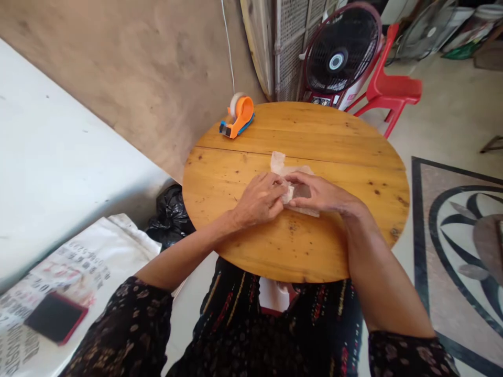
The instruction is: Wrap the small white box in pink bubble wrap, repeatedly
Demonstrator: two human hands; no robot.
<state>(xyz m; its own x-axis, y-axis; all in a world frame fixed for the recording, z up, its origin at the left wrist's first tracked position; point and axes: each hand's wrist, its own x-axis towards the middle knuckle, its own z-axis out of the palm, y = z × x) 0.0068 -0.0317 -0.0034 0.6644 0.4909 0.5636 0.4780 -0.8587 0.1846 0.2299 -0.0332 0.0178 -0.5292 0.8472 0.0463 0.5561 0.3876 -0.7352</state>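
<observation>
A thin, crumpled whitish wrapping sheet (301, 170) lies on the round wooden table (220, 183). Its bunched part sits between my two hands. My left hand (262, 200) has its fingers curled and pressed onto the left side of the bunch. From the right, my right hand (314, 191) grips the same bunch with thumb and fingers curved around it. One strip of the sheet sticks up beyond my fingertips, and a flat edge shows under my right hand. Whether something is inside the bunch is hidden.
An orange tape dispenser (240, 118) stands at the table's back left. Behind the table are a fan (336, 62) and a red chair (395, 89). At the left, a phone (57, 317) lies on a white sack (118, 246), near black bags (171, 212).
</observation>
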